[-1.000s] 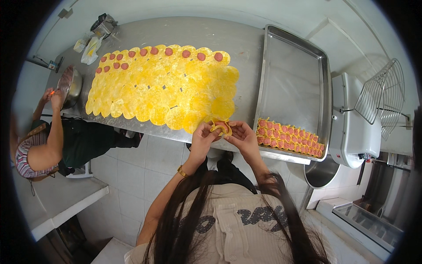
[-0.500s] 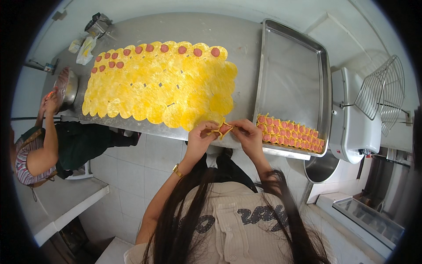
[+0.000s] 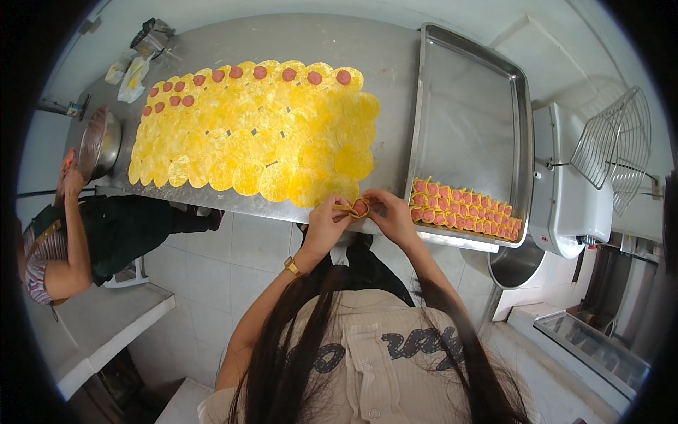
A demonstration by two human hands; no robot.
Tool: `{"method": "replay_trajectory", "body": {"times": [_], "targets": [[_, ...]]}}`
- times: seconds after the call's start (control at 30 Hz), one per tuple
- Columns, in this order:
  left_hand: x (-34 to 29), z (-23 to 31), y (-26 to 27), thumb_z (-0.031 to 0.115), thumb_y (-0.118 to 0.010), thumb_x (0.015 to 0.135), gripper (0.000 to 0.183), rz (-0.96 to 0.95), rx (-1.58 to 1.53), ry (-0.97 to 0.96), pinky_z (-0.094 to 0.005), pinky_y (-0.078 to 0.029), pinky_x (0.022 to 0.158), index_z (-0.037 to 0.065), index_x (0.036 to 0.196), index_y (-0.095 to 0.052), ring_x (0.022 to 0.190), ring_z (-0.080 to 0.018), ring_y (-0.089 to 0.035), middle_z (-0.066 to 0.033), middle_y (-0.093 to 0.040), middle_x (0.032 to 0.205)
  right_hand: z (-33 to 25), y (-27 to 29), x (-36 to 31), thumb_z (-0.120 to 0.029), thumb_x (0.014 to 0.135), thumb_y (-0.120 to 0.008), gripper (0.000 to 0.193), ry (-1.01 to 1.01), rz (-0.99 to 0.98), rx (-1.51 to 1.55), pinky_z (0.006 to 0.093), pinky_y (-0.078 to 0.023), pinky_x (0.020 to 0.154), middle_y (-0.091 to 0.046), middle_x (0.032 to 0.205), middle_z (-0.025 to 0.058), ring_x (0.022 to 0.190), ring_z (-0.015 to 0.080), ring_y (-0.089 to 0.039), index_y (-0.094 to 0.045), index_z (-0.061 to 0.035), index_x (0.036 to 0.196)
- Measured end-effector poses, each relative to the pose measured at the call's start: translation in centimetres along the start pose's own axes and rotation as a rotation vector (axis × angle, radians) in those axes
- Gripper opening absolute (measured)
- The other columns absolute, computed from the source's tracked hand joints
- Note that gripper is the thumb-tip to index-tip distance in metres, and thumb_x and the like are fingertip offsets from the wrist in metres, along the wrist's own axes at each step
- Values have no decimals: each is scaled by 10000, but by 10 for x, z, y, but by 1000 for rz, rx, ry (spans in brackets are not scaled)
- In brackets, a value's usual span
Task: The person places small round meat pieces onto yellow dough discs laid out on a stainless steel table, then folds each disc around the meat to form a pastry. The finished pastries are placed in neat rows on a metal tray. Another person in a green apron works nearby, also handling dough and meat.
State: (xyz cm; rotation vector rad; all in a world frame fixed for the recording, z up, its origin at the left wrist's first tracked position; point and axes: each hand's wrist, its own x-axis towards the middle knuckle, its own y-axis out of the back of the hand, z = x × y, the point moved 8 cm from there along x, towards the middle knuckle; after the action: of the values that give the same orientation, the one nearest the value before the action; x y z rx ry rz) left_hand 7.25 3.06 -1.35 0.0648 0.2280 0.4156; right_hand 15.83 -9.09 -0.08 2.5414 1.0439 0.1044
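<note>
Between my hands, over the table's front edge, is a dumpling: a yellow round wrapper gathered about pink filling. My left hand pinches its left side, where a fold of wrapper sticks out. The fingers of my right hand close on its other side. Just beyond lies a broad sheet of overlapping yellow wrappers, with pink balls of filling along its far row and at the left of the second. Rows of finished dumplings fill the near end of a metal tray to my right.
At the far left a co-worker's hands are beside a metal bowl of pink filling. A metal container and a plastic bag stand at the table's back left. A white machine with wire racks is right of the tray.
The wrapper has been drawn up from a spread, cornered shape into a rounder cup around the filling. My hands stay in nearly the same place, with the right fingers slightly closer in.
</note>
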Motion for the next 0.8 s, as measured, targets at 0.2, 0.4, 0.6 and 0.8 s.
{"method": "replay_trajectory", "body": {"times": [0.2, 0.4, 0.6, 0.8], "targets": [[7, 3, -14, 86, -724, 693, 307, -79, 354, -115, -341, -486, 646, 21, 957, -583, 711, -246, -630, -118, -638, 798, -6, -5, 6, 86, 687, -609, 356, 156, 32, -241, 339, -495, 751, -616, 937, 138, 849, 283, -623, -587, -9, 1029], [5, -1, -15, 135, -734, 693, 273, -149, 356, -116, -346, -475, 620, 22, 905, -604, 680, -266, -616, -128, -630, 749, -2, -4, -12, 102, 676, -561, 273, 3, 133, -305, 368, -487, 704, -591, 872, 124, 791, 307, -608, -612, -24, 913], [13, 5, -25, 177, -740, 692, 309, -242, 562, -85, -390, -459, 607, 26, 894, -562, 688, -313, -604, -124, -616, 717, -3, -8, -4, 58, 654, -577, 257, 68, 79, -255, 414, -463, 713, -576, 886, 143, 844, 349, -572, -605, -32, 894], [8, 13, -19, 190, -736, 700, 318, -156, 495, -200, -397, -457, 614, 41, 913, -553, 709, -326, -601, -139, -613, 732, -12, 0, -11, 75, 687, -554, 264, 118, 168, -374, 369, -482, 684, -592, 863, 125, 793, 325, -597, -623, -27, 921]]}}
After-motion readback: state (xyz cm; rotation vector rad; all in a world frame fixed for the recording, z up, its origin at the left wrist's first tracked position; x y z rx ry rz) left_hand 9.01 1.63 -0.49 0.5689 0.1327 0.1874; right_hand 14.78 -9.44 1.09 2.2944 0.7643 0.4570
